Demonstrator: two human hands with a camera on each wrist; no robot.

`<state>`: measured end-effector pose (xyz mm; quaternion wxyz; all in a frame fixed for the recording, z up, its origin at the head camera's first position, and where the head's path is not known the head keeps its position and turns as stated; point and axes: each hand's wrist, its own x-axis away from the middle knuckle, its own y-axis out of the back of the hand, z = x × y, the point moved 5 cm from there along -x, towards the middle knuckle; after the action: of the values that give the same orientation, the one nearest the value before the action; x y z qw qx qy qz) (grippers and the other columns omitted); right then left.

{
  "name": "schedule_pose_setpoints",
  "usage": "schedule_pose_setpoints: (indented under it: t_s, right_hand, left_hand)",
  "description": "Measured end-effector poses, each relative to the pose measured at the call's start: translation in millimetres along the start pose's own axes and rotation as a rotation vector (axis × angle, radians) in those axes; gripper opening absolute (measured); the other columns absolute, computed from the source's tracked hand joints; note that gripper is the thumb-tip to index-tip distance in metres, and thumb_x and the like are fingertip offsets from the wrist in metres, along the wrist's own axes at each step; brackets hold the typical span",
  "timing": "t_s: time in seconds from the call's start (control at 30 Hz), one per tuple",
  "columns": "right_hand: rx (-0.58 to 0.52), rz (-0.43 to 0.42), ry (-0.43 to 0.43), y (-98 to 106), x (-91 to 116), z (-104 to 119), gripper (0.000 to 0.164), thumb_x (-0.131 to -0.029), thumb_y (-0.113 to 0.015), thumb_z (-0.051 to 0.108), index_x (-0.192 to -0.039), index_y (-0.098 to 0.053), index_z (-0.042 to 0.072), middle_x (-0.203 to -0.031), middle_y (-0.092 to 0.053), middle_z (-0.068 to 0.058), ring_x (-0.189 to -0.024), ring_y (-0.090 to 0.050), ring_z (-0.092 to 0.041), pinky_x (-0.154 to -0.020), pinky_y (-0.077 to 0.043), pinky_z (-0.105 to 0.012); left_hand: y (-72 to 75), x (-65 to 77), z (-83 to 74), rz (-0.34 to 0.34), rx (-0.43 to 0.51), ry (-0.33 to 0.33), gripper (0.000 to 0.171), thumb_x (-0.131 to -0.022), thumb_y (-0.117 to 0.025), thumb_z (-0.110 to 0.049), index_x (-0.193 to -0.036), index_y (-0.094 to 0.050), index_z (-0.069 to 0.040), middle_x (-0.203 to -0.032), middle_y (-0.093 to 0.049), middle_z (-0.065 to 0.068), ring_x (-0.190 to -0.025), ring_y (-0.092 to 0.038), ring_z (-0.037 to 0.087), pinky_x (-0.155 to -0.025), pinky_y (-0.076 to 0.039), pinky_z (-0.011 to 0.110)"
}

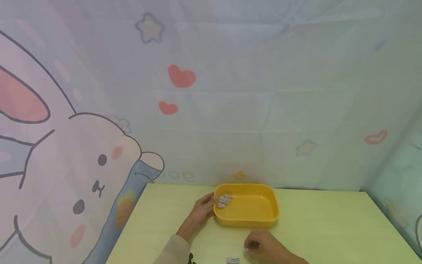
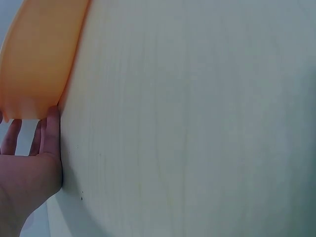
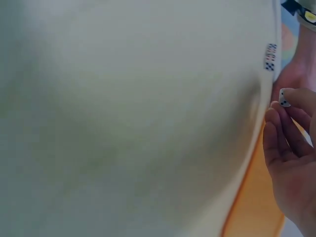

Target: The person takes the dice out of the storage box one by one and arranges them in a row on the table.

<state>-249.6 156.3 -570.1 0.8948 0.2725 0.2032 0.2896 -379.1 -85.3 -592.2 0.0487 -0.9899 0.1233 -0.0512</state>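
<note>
"When you look at the right hand (image 1: 265, 246), what has it got?"

"It's holding a die (image 3: 284, 98), pinched by the thumb and fingertips. The die is white with dark dots."

"Where is that, then?"

"Outside the tray (image 1: 254, 209), near its front side, over the front part of the table (image 1: 313, 223). To the left of that hand is a small block of dice (image 1: 233, 260), set side by side. The bottom edge of the head view cuts it off. I can't tell if the pinched die touches the table."

"And the left hand (image 1: 202, 211)?"

"It's at the tray's left end. Its fingers look almost straight and rest against the outside."

"Is a die hard to hold?"

"I think it's very light and hard, so it shouldn't squash or break. But it's tiny and smooth, so it might slip or spin if you only pinch the corners. Two flat sides that face away from each other should be best. Squeeze too hard and it could pop out."

"What about the tray?"

"It looks like plastic, so I guess it's light, a bit bendy and easy to nudge. I'd hold it by the rim. There's a loose heap of dice (image 1: 225, 200) inside, at the left end, and they'd likely slide if it got tipped."
</note>
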Motion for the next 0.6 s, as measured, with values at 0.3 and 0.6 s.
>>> schedule_pose_setpoints:
  t_s: [0.3,0.6]
  right_hand:
    - [-0.052,0.093,-0.068,-17.6,5.9,-9.4,0.01,-0.097,-0.076,0.012,-0.098,-0.076,0.022,-0.094,-0.067,0.015,-0.085,-0.06,0.001,-0.076,-0.056,-0.02]
    - [0.06,0.127,-0.144,-28.7,1.6,-5.3,0.009,-0.096,-0.079,0.019,-0.098,-0.077,0.027,-0.093,-0.06,0.021,-0.084,-0.053,0.002,-0.077,-0.052,-0.02]
  left_hand:
    - [0.0,3.0,-2.8,0.0,-0.024,-0.01,0.059,-0.109,-0.063,-0.032,-0.157,-0.047,0.0,-0.143,-0.059,0.021,-0.134,-0.058,0.037,-0.102,-0.061,0.04]
    - [-0.4,3.2,-0.7,0.003,-0.011,-0.01,0.059,-0.11,-0.062,-0.03,-0.157,-0.046,0.002,-0.147,-0.056,0.024,-0.133,-0.059,0.038,-0.101,-0.061,0.04]
